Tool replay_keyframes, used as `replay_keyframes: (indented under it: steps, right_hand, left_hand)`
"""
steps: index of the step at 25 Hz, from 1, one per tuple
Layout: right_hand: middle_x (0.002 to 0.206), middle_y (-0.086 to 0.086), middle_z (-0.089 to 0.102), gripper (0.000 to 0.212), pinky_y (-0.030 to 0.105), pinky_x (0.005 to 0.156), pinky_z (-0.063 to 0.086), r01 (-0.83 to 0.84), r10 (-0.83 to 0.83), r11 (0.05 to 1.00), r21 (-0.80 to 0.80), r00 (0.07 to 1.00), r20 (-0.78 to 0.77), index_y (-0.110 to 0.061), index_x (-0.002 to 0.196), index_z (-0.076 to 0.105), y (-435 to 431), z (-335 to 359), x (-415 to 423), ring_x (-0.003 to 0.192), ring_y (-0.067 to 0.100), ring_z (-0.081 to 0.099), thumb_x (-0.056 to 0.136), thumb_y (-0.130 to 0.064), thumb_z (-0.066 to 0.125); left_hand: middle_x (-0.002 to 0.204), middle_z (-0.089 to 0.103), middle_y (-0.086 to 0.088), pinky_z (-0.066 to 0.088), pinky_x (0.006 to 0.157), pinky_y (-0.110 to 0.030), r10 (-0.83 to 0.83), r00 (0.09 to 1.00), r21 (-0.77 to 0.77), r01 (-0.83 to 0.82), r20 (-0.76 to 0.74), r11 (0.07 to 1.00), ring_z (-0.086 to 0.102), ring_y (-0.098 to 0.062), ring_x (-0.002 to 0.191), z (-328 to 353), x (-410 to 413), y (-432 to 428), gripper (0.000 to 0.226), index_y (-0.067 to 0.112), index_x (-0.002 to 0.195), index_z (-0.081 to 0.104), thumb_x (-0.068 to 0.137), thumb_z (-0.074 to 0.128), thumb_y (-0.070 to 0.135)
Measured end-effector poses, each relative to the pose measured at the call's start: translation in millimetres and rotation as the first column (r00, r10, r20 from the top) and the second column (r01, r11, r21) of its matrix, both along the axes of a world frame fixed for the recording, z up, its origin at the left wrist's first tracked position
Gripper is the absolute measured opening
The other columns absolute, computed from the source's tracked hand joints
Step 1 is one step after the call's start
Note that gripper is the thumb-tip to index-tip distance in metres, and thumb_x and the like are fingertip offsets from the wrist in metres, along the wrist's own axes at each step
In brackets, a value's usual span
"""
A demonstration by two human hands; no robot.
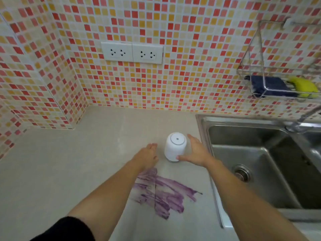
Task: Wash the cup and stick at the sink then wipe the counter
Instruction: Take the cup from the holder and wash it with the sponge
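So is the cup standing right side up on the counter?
No, the white cup stands upside down on the counter, its flat base facing up.

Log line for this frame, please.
cup upside down on counter | right hand touching cup | left hand open beside | purple smear unwiped

**Bright, soft light and a bendy picture**

We see even light with only faint shadows. The sink [260, 136] shines a little. Edges curve (wide lens), so the tiled wall [191, 84] bends. Everything looks slightly blurry, mostly the faucet [305, 117].
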State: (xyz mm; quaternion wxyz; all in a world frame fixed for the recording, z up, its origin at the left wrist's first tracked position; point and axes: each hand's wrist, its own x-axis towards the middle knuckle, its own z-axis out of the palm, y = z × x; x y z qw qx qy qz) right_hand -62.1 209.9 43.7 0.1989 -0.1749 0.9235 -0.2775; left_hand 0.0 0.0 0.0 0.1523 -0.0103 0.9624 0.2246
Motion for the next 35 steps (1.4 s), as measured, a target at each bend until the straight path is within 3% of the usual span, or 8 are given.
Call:
replay_keyframes:
  steps: [4,10,13,16,23,26,31,35]
  right_hand:
    - [0.129,-0.007,0.047,0.094,0.029,0.101,0.035,0.042,-0.047,0.966,-0.257,0.999,-0.013,-0.018,0.136,0.037,-10,-15,-5,0.123,0.014,0.044,0.058,-0.033,0.087]
    - [0.116,-0.009,0.056,0.079,0.012,0.081,0.041,0.074,-0.086,0.926,-0.371,0.996,-0.016,-0.021,0.126,0.045,-10,-14,-8,0.107,0.011,0.053,0.06,-0.03,0.087]
    - [0.118,-0.01,0.056,0.08,0.022,0.089,0.046,0.052,-0.066,0.922,-0.384,0.997,-0.025,-0.022,0.126,0.046,-10,-5,-14,0.109,0.01,0.054,0.058,-0.035,0.086]
    - [0.119,-0.01,0.057,0.081,0.032,0.094,0.048,0.033,-0.055,0.929,-0.368,0.997,-0.051,-0.024,0.125,0.047,-11,6,-20,0.109,0.011,0.055,0.056,-0.042,0.086]
    - [0.123,-0.006,0.056,0.082,0.033,0.094,0.048,0.023,-0.067,0.935,-0.354,0.992,-0.111,-0.022,0.128,0.045,-17,27,-23,0.11,0.014,0.054,0.06,-0.044,0.084]
    - [0.125,-0.003,0.054,0.077,0.03,0.093,0.047,0.053,-0.095,0.919,-0.392,0.992,-0.088,-0.02,0.13,0.044,-17,39,-27,0.11,0.015,0.053,0.065,-0.039,0.082]
    - [0.117,-0.006,0.059,0.067,0.025,0.081,0.051,0.201,-0.197,0.804,-0.559,0.978,0.068,-0.023,0.127,0.048,-5,51,-37,0.103,0.011,0.059,0.07,-0.038,0.078]
    - [0.118,0.0,0.06,0.073,0.033,0.09,0.05,0.398,-0.233,0.57,-0.719,0.917,0.324,-0.019,0.126,0.046,12,23,-36,0.109,0.016,0.059,0.063,-0.035,0.079]
  left_hand:
    - [0.149,0.036,-0.011,0.032,0.107,-0.025,0.051,0.999,0.302,-0.046,-0.007,0.952,0.04,-0.024,0.133,-27,-7,14,0.078,0.012,0.147,0.023,0.082,0.065,0.022]
    - [0.145,0.043,0.004,0.042,0.105,-0.039,0.28,0.96,0.561,-0.239,0.013,0.793,0.046,-0.017,0.129,-48,-21,35,0.123,0.03,0.147,0.013,0.05,0.082,0.06]
    - [0.144,0.045,0.007,0.043,0.104,-0.037,0.357,0.934,0.63,-0.262,-0.025,0.731,0.046,-0.014,0.129,-46,-25,41,0.121,0.03,0.147,0.017,0.05,0.083,0.059]
    - [0.132,0.053,0.012,0.045,0.097,-0.026,0.391,0.919,0.698,-0.248,-0.05,0.672,0.052,-0.009,0.118,-38,-26,45,0.098,0.032,0.139,0.033,0.057,0.087,0.041]
    - [0.117,0.058,0.012,0.041,0.081,-0.002,0.385,0.92,0.716,-0.221,-0.073,0.662,0.055,-0.007,0.107,-28,-22,42,0.088,0.027,0.136,0.04,0.061,0.087,0.027]
    - [0.122,0.06,0.005,0.043,0.089,-0.015,0.375,0.923,0.697,-0.213,-0.087,0.685,0.056,-0.009,0.108,-27,-21,40,0.087,0.022,0.136,0.042,0.062,0.086,0.03]
    - [0.116,0.06,0.007,0.042,0.08,-0.003,0.411,0.909,0.701,-0.251,-0.065,0.668,0.059,-0.009,0.104,-23,-17,30,0.081,0.02,0.133,0.046,0.062,0.087,0.024]
    - [0.112,0.062,0.007,0.05,0.088,-0.02,0.449,0.892,0.705,-0.287,-0.051,0.648,0.061,-0.012,0.103,-18,-13,12,0.079,0.022,0.129,0.048,0.06,0.088,0.022]
